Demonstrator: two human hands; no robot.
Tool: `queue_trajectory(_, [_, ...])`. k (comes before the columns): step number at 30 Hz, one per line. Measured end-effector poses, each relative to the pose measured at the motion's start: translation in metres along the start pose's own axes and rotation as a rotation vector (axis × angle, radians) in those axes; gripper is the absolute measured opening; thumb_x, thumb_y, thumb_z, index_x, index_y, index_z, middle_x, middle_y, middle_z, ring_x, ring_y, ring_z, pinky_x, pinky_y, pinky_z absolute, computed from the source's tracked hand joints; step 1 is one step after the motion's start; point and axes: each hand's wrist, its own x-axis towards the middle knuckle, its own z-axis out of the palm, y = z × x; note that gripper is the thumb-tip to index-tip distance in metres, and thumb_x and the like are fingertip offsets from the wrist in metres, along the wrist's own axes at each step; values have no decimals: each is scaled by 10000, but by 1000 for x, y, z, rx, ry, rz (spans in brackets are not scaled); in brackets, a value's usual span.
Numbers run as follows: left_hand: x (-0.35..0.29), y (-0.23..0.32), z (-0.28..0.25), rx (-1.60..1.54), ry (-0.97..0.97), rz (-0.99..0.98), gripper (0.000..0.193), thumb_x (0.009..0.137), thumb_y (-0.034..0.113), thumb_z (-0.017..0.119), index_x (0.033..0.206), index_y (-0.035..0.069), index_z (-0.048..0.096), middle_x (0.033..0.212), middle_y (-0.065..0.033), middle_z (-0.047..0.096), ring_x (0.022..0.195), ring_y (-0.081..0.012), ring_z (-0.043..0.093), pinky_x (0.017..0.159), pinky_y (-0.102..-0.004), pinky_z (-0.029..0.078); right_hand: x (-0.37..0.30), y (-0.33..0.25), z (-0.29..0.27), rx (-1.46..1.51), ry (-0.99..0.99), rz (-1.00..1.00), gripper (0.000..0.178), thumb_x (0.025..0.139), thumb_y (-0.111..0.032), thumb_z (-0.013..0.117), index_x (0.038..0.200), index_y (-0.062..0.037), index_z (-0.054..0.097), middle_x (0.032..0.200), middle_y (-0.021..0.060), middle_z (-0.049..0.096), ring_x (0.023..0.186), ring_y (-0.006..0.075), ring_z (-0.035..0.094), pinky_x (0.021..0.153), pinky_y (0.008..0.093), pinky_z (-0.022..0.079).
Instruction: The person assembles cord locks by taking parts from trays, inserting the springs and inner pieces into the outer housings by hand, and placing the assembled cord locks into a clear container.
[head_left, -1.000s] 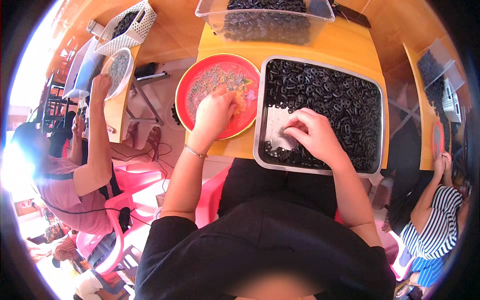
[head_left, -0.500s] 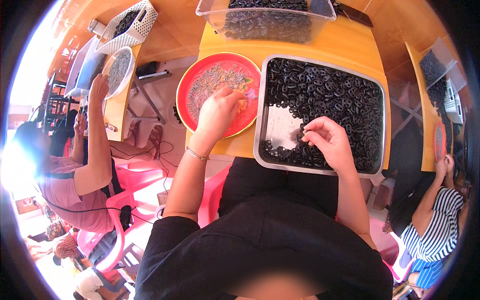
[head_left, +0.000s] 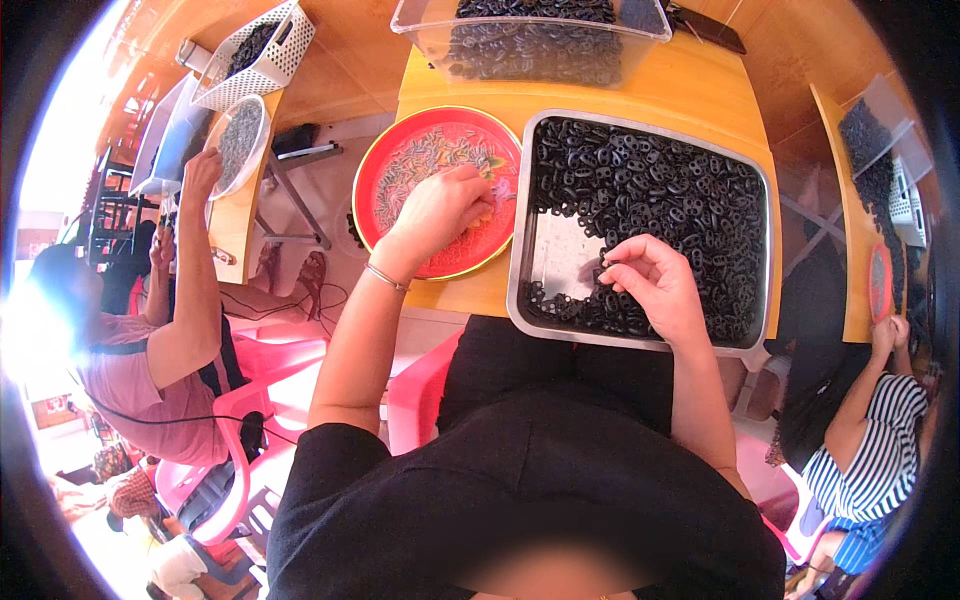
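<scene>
A round red plate point(head_left: 390, 130) with a yellow rim stands on the left of the table, holding many small grey metal pieces that look like springs. My left hand point(head_left: 438, 212) is over it, fingers curled downward and closed; whatever the fingertips pinch is hidden. Right of the plate lies a metal tray point(head_left: 519, 260) full of small black two-holed plastic pieces point(head_left: 640, 180). At the bare patch in the tray's left part, my right hand point(head_left: 655, 285) pinches one small black plastic piece point(head_left: 604, 266) between thumb and forefinger.
A clear plastic bin point(head_left: 535, 50) of black pieces stands at the table's point(head_left: 450, 90) far edge. Co-workers sit on both sides: at left, a person reaches into a bowl point(head_left: 262, 135) near a white basket point(head_left: 285, 55); at right, another works by a red plate point(head_left: 880, 285).
My left hand and forearm have shifted a little left and farther over the red plate. My right hand stays almost where it was, still pinching. The left co-worker's hand has moved slightly.
</scene>
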Motion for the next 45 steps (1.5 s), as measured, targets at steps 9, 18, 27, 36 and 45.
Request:
queue_trajectory(9, [-6,21,-6,-166,71,11,106,718,73,596,775,15,527,744,-115,536,680,-267,553,606,-352,457,-3,-2,4,6,26,-65,83,793,17,569,871,-4,551,834,37,573,753,99,573,656,210,453])
queue_trajectory(18, [-14,96,21,-1361,229,-170,84,765,-48,601,824,1,566,832,-21,562,732,-60,536,651,-191,447,-3,-13,16,155,71,-143,117,801,46,550,911,7,564,862,47,585,776,108,587,697,218,471])
queue_trajectory(27, [-10,110,34,-1541,296,-305,186,758,-33,617,916,18,534,818,-53,591,729,-98,554,647,-213,455,-5,-14,20,121,86,-140,153,800,31,563,951,12,571,879,52,596,785,103,588,692,222,476])
queue_trajectory(36, [-7,114,37,-1572,280,-267,275,760,-46,603,998,20,483,825,-62,587,763,-104,556,686,-224,460,-3,-14,22,113,109,-148,173,783,32,585,955,20,576,891,67,609,795,102,590,720,226,484])
queue_trajectory(45, [-7,113,42,-1600,278,-263,258,771,-62,588,994,8,479,826,-66,587,776,-107,573,727,-240,475,-2,-11,22,21,157,-174,142,764,32,605,904,15,599,862,72,610,785,111,597,697,232,494])
